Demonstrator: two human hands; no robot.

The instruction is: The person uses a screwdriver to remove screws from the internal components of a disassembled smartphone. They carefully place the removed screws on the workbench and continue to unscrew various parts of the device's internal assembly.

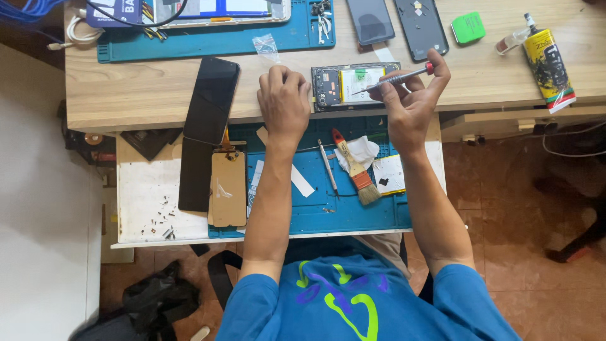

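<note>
An opened phone (353,85) lies on the wooden desk (145,95), its circuit board and battery showing. My left hand (284,101) rests fingers curled on the desk edge, pressing against the phone's left end. My right hand (410,104) grips a thin screwdriver (394,79) with a red cap. The screwdriver's tip points left onto the phone's inside.
A black screen panel (211,101) leans from the desk onto the pull-out shelf. On the shelf's blue mat (341,208) lie a brush (355,167), tweezers (327,167) and a cloth. Two more phones (421,26), a green block (468,28) and a glue tube (549,66) sit at the desk's back.
</note>
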